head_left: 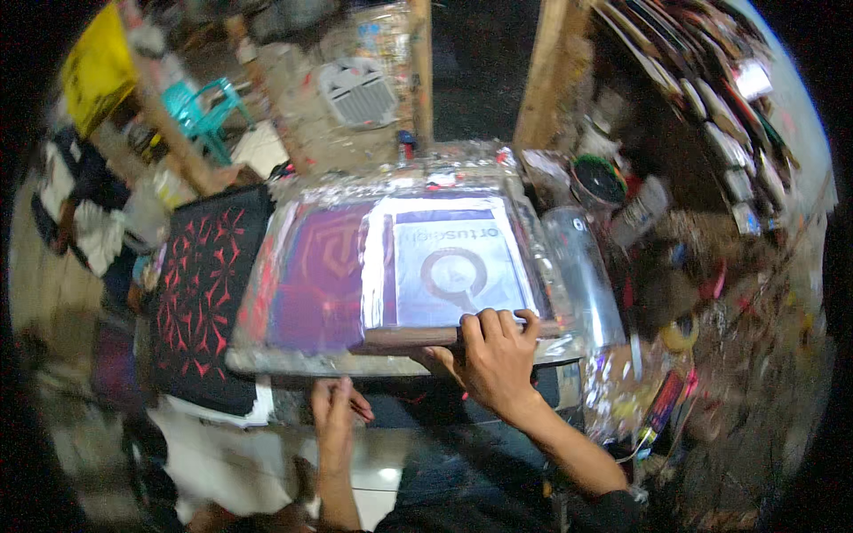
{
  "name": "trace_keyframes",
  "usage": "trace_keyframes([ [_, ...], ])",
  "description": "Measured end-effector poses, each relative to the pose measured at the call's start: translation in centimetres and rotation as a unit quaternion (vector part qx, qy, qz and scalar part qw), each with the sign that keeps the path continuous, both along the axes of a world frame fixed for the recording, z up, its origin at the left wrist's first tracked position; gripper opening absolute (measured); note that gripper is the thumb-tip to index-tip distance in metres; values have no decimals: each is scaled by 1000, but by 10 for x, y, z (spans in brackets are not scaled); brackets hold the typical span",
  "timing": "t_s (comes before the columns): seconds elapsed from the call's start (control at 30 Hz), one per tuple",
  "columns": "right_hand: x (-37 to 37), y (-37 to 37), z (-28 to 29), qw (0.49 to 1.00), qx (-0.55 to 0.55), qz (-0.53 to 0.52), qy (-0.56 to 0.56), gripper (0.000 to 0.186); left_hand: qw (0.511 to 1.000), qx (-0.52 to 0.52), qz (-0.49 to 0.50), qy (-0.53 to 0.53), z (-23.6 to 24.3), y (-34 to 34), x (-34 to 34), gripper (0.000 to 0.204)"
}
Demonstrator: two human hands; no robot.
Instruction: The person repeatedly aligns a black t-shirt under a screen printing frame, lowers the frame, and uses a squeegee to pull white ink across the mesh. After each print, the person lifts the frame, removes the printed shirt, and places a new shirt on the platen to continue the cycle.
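My right hand (pixel 502 355) grips the wooden handle of a squeegee (pixel 409 338) near its right end, fingers over the top and thumb below. The squeegee lies level across the near part of a screen-printing frame (pixel 293 362). On the mesh, a pale rectangle (pixel 444 266) bordered by white ink (pixel 378 258) shows a dark ring-shaped design. A purple area with a shield-like design (pixel 333 253) fills the left side. My left hand (pixel 336 409) is just below the frame's near edge, holding nothing, its fingers loosely apart. The squeegee's blade is hidden.
Left of the frame lies black fabric with a red pattern (pixel 200 302). A dark bucket (pixel 598 180) and a shiny cylinder (pixel 582 275) stand to the right. Farther off are a teal chair (pixel 206 111), a fan-like grey grille (pixel 357 91) and stacked frames (pixel 711 107). Another person (pixel 84 191) is at far left.
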State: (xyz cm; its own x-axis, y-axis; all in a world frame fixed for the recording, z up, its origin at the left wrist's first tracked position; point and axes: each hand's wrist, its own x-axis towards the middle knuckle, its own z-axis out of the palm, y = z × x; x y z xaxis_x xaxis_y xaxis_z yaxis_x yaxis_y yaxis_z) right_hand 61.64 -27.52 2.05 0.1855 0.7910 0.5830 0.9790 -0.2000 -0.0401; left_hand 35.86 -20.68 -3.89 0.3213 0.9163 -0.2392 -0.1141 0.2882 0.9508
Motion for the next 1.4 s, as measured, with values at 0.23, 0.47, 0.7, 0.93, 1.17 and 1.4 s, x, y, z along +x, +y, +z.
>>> trace_keyframes([
  [0.23,64,80,145,990,84,56,-97,61,908,376,-174,61,-28,-26,184,49],
  [0.47,103,161,235,998,-61,-28,-8,81,832,283,-458,-137,-104,63,292,62],
  [0.7,116,185,255,996,-81,8,41,79,583,604,-133,526,-80,346,210,44],
  [0.93,133,199,266,996,-77,34,25,82,915,372,32,152,-31,276,178,45],
  [1.17,138,207,266,997,-77,9,-4,81,555,494,320,588,81,277,-183,29],
  [1.4,110,186,264,996,-86,-34,-1,85,627,680,115,363,66,130,72,46],
])
